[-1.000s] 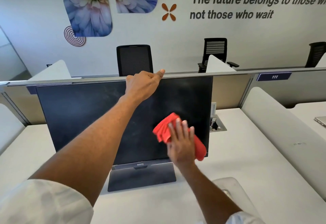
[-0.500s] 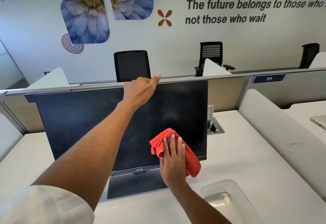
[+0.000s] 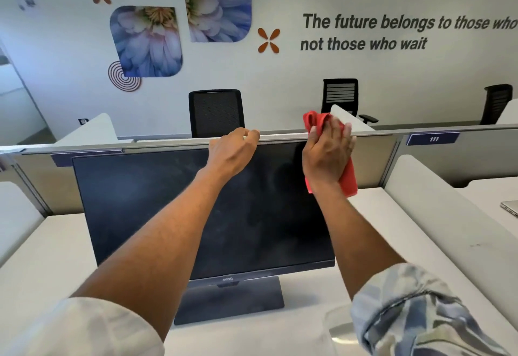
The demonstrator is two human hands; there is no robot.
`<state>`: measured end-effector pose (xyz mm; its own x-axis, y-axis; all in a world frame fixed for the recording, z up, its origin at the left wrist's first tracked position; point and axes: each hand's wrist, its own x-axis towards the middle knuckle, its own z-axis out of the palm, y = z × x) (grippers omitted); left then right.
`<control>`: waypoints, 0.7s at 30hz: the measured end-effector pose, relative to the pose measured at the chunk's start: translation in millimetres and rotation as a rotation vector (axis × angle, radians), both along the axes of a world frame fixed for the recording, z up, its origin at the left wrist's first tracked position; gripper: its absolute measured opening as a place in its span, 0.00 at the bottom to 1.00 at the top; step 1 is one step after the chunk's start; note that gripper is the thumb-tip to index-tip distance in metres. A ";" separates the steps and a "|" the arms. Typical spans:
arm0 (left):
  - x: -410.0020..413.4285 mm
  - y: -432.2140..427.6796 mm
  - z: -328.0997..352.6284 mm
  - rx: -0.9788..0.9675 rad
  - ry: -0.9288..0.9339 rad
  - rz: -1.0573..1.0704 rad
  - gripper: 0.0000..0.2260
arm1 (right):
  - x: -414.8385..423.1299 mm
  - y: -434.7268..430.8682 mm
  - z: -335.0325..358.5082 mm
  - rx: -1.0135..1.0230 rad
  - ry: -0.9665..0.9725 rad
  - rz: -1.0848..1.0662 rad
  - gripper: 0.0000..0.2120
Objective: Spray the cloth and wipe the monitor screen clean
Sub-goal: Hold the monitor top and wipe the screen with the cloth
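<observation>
A dark monitor [image 3: 157,204] stands on a white desk [image 3: 42,280], its screen dull with faint smears. My left hand [image 3: 232,151] grips the monitor's top edge near the middle. My right hand [image 3: 328,156] presses a red cloth [image 3: 349,179] flat against the screen's upper right corner, and part of the cloth sticks up above my fingers. No spray bottle is in view.
A grey partition [image 3: 392,131] with a "111" label [image 3: 434,139] runs behind the monitor. Black office chairs [image 3: 215,112] stand beyond it. A laptop edge [image 3: 510,207] shows at far right. A clear object [image 3: 339,327] lies on the desk near my right sleeve.
My right hand has carried the red cloth up from the screen's lower right to its upper right corner. My left hand stays on the top edge.
</observation>
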<state>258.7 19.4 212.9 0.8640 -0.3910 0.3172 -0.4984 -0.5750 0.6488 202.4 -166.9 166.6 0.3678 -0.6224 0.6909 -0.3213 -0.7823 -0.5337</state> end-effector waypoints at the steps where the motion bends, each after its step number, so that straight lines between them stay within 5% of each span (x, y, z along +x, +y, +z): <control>1: 0.5 -1.2 -0.7 -0.005 0.005 -0.003 0.21 | 0.7 4.9 0.6 -0.050 0.007 0.008 0.20; 4: 0.9 -3.9 -1.7 0.026 0.009 -0.012 0.26 | 4.8 41.1 -9.0 -0.189 0.015 0.057 0.15; 12: 13.0 11.5 6.9 -0.044 0.176 -0.188 0.32 | 16.7 145.4 -51.5 -0.239 0.074 0.264 0.27; 17: 22.8 32.8 20.6 0.094 0.086 -0.207 0.32 | -15.6 109.1 -91.5 -0.488 0.189 0.337 0.27; 21: 35.1 66.0 12.2 0.309 0.015 -0.065 0.35 | -34.8 53.3 -95.7 -0.321 0.145 0.143 0.29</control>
<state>293.8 85.4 225.1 0.8376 -0.5216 0.1624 -0.5325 -0.7134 0.4555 167.6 -113.6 70.9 0.5436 -0.3178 0.7769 -0.2512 -0.9447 -0.2106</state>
